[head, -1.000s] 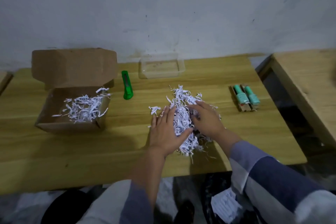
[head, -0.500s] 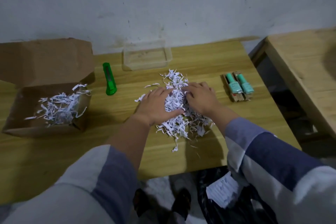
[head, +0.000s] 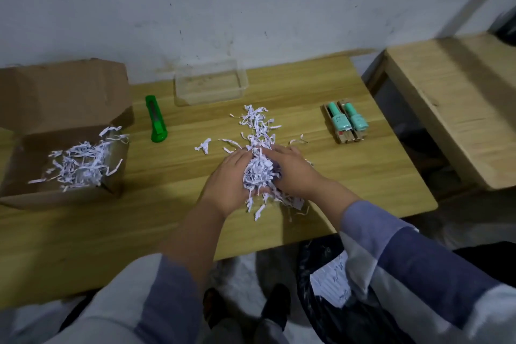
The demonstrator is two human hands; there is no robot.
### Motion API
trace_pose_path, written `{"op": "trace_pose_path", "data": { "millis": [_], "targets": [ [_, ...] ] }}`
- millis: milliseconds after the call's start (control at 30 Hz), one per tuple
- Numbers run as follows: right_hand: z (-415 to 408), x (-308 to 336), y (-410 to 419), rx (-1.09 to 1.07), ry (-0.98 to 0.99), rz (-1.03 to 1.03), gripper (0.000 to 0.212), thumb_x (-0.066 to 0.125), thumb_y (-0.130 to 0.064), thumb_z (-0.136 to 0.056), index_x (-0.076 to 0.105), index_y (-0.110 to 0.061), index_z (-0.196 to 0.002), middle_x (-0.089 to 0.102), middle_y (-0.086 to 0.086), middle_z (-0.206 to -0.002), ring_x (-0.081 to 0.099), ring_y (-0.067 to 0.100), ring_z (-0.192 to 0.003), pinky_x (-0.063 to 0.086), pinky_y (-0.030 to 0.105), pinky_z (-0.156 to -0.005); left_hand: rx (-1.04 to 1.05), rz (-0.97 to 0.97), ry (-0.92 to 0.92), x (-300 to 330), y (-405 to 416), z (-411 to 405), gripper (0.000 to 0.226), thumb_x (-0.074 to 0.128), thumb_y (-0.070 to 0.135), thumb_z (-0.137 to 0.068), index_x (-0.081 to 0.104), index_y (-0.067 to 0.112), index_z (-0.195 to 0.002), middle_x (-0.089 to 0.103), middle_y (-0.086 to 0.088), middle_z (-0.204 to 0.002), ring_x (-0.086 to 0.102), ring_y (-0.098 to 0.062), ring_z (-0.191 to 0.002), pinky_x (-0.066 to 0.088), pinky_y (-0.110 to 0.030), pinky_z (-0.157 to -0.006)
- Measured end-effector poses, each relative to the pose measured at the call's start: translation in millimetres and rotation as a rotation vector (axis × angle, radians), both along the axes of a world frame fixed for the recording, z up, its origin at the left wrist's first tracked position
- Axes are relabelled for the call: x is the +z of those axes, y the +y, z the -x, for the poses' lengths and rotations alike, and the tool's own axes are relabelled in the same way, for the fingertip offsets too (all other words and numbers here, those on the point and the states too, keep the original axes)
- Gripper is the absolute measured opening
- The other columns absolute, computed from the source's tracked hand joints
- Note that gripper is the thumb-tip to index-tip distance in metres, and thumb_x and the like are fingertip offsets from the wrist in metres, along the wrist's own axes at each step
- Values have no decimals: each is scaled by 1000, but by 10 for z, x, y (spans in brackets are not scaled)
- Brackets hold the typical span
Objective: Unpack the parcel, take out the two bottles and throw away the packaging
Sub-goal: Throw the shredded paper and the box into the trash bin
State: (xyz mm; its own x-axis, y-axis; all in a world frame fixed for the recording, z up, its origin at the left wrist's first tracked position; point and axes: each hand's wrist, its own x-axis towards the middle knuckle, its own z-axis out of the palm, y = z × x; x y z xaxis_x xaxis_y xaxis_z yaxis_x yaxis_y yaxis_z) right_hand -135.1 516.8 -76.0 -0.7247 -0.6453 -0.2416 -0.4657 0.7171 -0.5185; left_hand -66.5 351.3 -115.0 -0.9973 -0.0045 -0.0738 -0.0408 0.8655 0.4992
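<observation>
My left hand and my right hand press together around a bunch of white shredded paper just above the table. A trail of loose shreds lies on the wood beyond my fingers. Two mint-green bottles lie side by side on the table to the right, apart from my hands. The open cardboard box stands at the left with more shredded paper inside.
A green utility knife lies between the box and the shreds. A clear plastic tray sits by the wall. A black rubbish bag with a paper label is on the floor below the table's front edge. A second wooden table stands at the right.
My hands have drawn the spread shreds into a tight bunch and pulled it toward the table's front edge, leaving a thin trail behind. The camera view has shifted.
</observation>
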Motion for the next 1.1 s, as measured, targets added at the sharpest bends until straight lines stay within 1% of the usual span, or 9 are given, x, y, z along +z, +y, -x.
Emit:
{"op": "trace_pose_path", "data": {
  "millis": [67, 167, 367, 433, 533, 733, 833, 967, 1100],
  "targets": [
    [-24, 10, -16, -138, -42, 161, 61, 65, -2, -76, 52, -19, -133, 60, 10, -128, 54, 24, -117, 40, 25, -94, 86, -48, 23, 25, 37, -3, 82, 67, -5, -72, 36, 16, -145, 40, -6, -150, 36, -21, -138, 28, -30, -114],
    [-82, 81, -6, -290, -125, 261, 44, 63, -1, -76, 67, -18, -116, 73, 6, -104, 61, 10, -86, 38, 15, -67, 174, -110, 8, 113, 107, 11, 84, 58, -16, -71, 40, 24, -143, 48, -1, -144, 47, -22, -129, 41, -38, -107],
    [-118, 469, 90, -382, -109, 345, 37, 71, -4, -75, 69, -16, -109, 74, 5, -100, 63, 12, -82, 41, 18, -69, 177, -200, 66, 493, 214, 105, 74, 63, -11, -75, 49, 27, -137, 56, -1, -136, 55, -20, -120, 46, -34, -100],
    [-155, 632, 192, -401, -80, 366, 37, 71, -3, -75, 70, -15, -109, 74, 6, -102, 66, 15, -86, 48, 24, -69, 141, -231, 87, 668, 298, 115, 70, 67, -8, -75, 52, 28, -134, 60, 0, -131, 57, -19, -115, 48, -31, -95],
    [-260, 849, 414, -455, -18, 377, 36, 69, -4, -76, 69, -13, -110, 73, 9, -105, 67, 21, -98, 54, 35, -85, 33, -286, 151, 939, 501, 85, 59, 76, 7, -75, 58, 27, -127, 66, -1, -121, 61, -20, -108, 42, -21, -83],
    [-650, 1169, 1084, -603, 128, 385, 32, 69, -9, -75, 72, -18, -106, 74, 3, -99, 60, 3, -88, 41, 10, -65, -153, -293, 202, 1262, 1147, -29, 55, 75, 18, -79, 57, 23, -130, 63, -5, -126, 58, -24, -116, 45, -29, -90],
    [-877, 1299, 1526, -655, 145, 336, 31, 68, -10, -76, 72, -18, -105, 74, 5, -101, 64, 11, -93, 49, 23, -78, -231, -309, 187, 1338, 1594, -125, 55, 74, 16, -80, 55, 23, -132, 63, -5, -127, 57, -23, -117, 43, -24, -91],
    [-1150, 1389, 2137, -746, 125, 318, 31, 69, -7, -75, 72, -20, -102, 71, -1, -86, 61, 6, -72, 43, 10, -59, -326, -352, 162, 1402, 2223, -315, 53, 72, 14, -81, 56, 25, -130, 64, -3, -124, 59, -21, -113, 48, -34, -94],
    [-1382, 1308, 2650, -779, 89, 299, 29, 71, -10, -74, 72, -20, -102, 68, -6, -81, 59, 4, -73, 41, 13, -61, -339, -361, 105, 1276, 2757, -489, 56, 71, 14, -80, 53, 25, -133, 63, -5, -125, 59, -24, -113, 48, -35, -92]
  ]
}}
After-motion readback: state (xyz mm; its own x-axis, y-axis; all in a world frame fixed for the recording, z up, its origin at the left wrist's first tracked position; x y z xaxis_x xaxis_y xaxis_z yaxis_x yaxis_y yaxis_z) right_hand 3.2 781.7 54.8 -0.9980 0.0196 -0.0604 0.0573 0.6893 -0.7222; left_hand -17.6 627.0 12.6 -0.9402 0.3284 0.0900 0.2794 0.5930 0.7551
